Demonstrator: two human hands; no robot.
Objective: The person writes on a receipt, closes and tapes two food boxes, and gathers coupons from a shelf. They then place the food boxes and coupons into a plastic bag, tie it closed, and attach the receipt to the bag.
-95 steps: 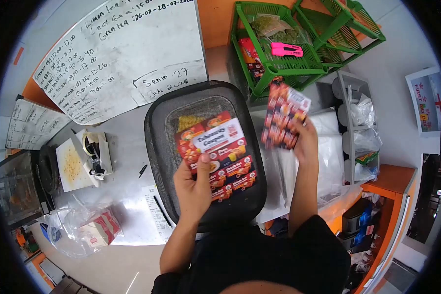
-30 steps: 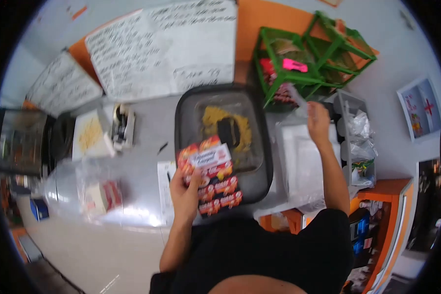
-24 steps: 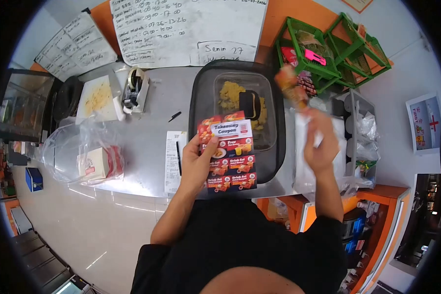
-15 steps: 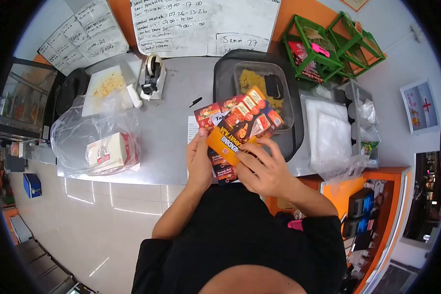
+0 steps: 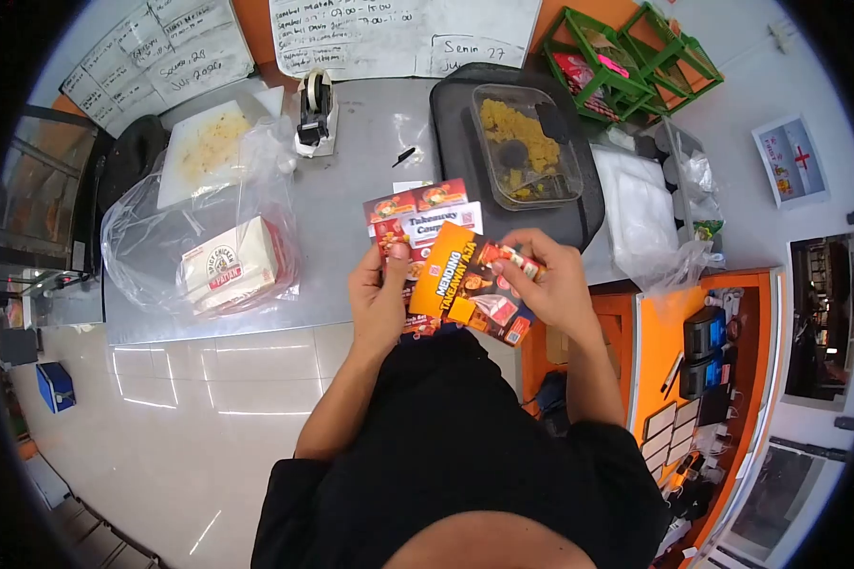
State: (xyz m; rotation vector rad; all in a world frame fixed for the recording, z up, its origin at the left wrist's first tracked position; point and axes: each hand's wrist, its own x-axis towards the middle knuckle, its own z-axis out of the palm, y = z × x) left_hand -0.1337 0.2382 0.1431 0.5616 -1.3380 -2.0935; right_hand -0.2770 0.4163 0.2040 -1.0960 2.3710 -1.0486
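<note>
My left hand (image 5: 379, 301) grips a red takeaway coupon (image 5: 434, 224) by its left side, thumb on the front. My right hand (image 5: 548, 284) pinches an orange and dark printed flyer (image 5: 478, 296) at its right edge, with its heading text now readable. The flyer overlaps the lower part of the coupon, and both are held above the front edge of the metal table. To the left, a white and red food box (image 5: 231, 263) sits inside a clear plastic bag (image 5: 147, 232).
A tape dispenser (image 5: 316, 114) and a black pen (image 5: 403, 156) lie at the back of the table (image 5: 351, 190). On a black tray (image 5: 460, 142) rests a plastic tub of yellow food (image 5: 531, 152). White plastic bags (image 5: 636, 204) and green baskets (image 5: 598, 71) are at the right.
My right hand has turned the flyer from upside down to upright and moved to its right edge. The coupon shows more fully, and the camera view has shifted.
</note>
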